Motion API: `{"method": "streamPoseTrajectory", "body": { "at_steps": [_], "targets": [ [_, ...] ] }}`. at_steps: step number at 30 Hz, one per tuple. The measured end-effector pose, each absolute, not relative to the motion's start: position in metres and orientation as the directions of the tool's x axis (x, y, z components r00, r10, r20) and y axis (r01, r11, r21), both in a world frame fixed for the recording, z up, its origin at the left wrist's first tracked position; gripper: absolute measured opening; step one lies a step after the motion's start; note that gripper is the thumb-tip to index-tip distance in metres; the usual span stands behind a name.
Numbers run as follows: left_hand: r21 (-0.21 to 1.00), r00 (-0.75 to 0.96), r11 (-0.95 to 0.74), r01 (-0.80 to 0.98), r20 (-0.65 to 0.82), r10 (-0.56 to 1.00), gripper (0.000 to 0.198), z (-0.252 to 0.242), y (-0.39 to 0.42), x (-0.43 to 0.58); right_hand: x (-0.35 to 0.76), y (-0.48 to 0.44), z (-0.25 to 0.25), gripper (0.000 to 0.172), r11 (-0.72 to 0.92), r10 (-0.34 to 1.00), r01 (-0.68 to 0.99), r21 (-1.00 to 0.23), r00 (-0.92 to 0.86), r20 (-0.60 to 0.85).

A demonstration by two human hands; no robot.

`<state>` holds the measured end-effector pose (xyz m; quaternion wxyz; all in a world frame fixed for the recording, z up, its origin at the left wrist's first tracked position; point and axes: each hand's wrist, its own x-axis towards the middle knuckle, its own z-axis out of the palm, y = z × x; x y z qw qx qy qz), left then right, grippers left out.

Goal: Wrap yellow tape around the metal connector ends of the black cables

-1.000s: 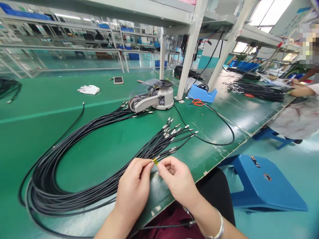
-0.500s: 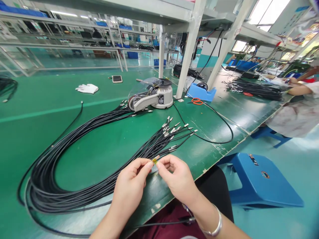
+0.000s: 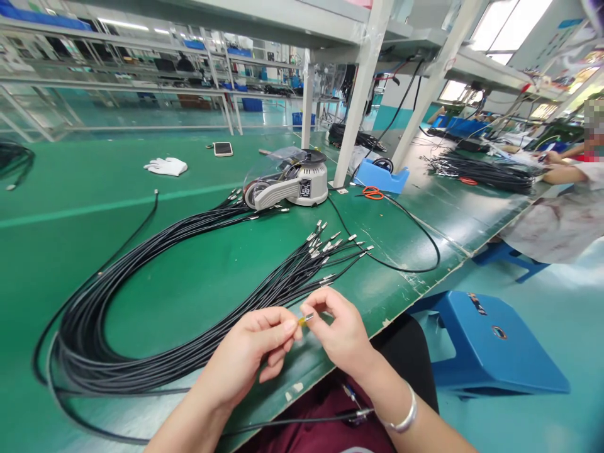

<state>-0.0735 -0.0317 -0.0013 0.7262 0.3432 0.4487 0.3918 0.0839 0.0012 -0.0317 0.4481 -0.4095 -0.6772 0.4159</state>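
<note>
Near the table's front edge, my left hand pinches a small metal cable connector just behind its tip. A band of yellow tape shows around it at my left fingertips. My right hand curls in from the other side, thumb and forefinger at the connector's silvery tip. Behind both hands lies a thick looped bundle of black cables, their metal plugs fanned out to the right. One black cable crosses my lap, ending in a metal plug below my right wrist.
A grey tape dispenser stands beyond the bundle. Orange-handled scissors and a blue holder are right of it. A white glove and a phone lie farther back. A blue stool stands at right; a co-worker sits beyond.
Both hands have shifted slightly, the connector coming nearer and turning so its silvery tip shows. My left fingers have curled, and my right fingertips have moved from the yellow tape toward the tip.
</note>
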Motion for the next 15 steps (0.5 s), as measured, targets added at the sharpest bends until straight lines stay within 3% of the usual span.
{"method": "streamPoseTrajectory", "body": {
  "at_steps": [3, 7, 11, 15],
  "targets": [
    [0.881, 0.235, 0.429, -0.199, -0.382, 0.894, 0.028, 0.001, -0.032, -0.072, 0.092, 0.008, -0.030, 0.017, 0.199, 0.955, 0.078, -0.977, -0.239, 0.175],
    [0.957, 0.021, 0.239, 0.162, -0.246, 0.969, 0.025, 0.003, -0.034, -0.066, 0.102, 0.014, -0.020, 0.020, -0.053, 0.928, -0.033, -0.998, -0.370, -0.037],
    [0.923, -0.032, 0.097, 0.371, -0.092, 0.995, 0.023, 0.005, -0.037, -0.063, 0.105, 0.013, -0.016, 0.017, -0.030, 0.911, -0.026, -0.999, -0.412, -0.017],
    [0.924, 0.029, 0.261, 0.280, -0.280, 0.960, 0.031, 0.007, -0.035, -0.066, 0.103, 0.010, -0.018, 0.014, 0.039, 0.928, 0.011, -0.999, -0.372, 0.032]
  ]
}}
